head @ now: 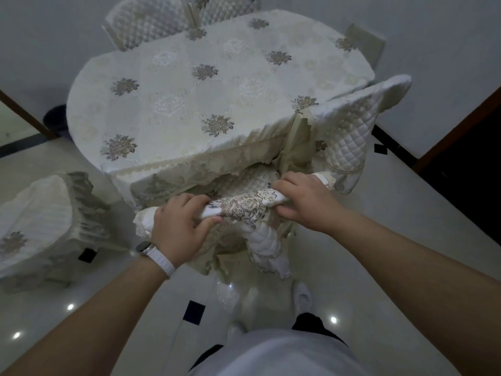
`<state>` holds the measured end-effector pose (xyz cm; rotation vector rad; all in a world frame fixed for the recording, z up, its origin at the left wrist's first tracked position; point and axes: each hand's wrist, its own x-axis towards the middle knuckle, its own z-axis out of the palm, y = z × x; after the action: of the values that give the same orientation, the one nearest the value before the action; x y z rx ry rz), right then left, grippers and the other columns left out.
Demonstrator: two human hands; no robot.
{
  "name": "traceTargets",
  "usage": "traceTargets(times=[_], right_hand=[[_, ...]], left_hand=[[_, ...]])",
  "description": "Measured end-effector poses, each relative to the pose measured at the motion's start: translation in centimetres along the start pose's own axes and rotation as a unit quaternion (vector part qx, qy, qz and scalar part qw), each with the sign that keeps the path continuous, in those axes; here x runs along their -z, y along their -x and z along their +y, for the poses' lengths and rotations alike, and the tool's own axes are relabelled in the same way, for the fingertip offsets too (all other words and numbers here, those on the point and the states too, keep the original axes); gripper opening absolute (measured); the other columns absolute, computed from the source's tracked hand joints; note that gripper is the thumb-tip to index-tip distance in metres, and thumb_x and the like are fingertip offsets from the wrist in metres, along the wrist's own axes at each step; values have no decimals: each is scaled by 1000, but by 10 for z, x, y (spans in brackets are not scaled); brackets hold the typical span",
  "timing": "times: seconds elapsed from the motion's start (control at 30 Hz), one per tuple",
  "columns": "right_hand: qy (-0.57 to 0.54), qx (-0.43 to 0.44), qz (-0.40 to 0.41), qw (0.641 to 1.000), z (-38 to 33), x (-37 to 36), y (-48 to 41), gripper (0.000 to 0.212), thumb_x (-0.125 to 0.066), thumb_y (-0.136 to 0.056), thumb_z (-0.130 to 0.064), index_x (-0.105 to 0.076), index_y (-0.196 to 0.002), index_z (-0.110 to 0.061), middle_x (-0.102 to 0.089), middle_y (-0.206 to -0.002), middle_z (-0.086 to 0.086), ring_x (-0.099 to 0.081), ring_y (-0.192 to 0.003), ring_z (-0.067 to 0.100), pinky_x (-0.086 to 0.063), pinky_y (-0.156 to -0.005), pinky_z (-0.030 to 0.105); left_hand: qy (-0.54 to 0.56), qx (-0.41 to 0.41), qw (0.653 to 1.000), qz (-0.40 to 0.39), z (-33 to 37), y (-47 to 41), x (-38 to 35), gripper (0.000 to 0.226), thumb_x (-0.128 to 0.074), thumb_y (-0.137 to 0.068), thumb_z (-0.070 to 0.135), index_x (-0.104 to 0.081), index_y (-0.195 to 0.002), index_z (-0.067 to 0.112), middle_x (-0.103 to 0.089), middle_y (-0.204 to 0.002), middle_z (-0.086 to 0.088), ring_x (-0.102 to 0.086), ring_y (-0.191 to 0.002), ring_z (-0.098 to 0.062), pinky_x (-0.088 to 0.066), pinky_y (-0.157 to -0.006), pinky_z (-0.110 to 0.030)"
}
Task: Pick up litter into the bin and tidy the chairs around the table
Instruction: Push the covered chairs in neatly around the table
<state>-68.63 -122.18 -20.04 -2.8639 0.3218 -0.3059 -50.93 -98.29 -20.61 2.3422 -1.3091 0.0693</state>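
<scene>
A white shoe (302, 295) stood on the glossy tiled floor (379, 267) just behind the near chair (244, 206). The left hand (179, 223), with a white-strapped watch (156, 253) on its wrist, curled its fingers over the left end of that chair's fabric-covered top rail, thumb underneath. The right hand (303, 202) clasped the right end the same way. The chair's quilted seat sat partly under the lace hem of the cloth on the table (189, 90). A second chair (349, 137) stood angled at the table's right corner, touching the cloth, and a third chair (40, 213) stood apart on the left. Two far chairs (151, 25) were drawn up to the opposite side. A dark round container (55, 118) sat on the floor by the table's left edge
</scene>
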Motion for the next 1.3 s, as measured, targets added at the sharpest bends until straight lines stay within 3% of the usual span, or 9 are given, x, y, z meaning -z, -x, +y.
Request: traceTargets(times=[0.23,0.43,0.7,1.3], right_hand=[[-19,60,-27,998,48,7,-28,46,-52,-75,-44,-65,-110,-17,-62,-100,4,-59,-88,28,-46,-75,40],[-23,99,-19,995,89,10,-56,43,-54,-76,-43,-64,-108,-17,-59,-94,4,-56,-81,28,-38,-71,36],[-21,117,-64,991,129,14,-81,49,-49,-75,-48,-64,-109,-16,-60,-96,5,-58,-85,30,-44,-74,40],[-5,104,-87,991,133,-21,-159,48,-48,-72,-46,-64,-106,-16,-58,-93,5,-58,-85,30,-42,-72,37]], left_hand=[[-23,44,999,20,21,-24,-17,54,-55,-81,61,-71,-105,15,-65,-95,-3,-61,-85,-27,-52,-71,-46],[-32,93,994,45,45,-47,-29,52,-55,-82,60,-71,-106,16,-68,-99,-4,-62,-88,-29,-52,-75,-47],[-51,121,991,34,62,-75,-52,52,-54,-81,61,-69,-106,18,-65,-92,-3,-60,-83,-29,-52,-71,-44],[-38,118,992,8,-7,-129,-64,52,-55,-80,61,-70,-105,19,-67,-95,-1,-61,-84,-28,-52,-72,-43]])
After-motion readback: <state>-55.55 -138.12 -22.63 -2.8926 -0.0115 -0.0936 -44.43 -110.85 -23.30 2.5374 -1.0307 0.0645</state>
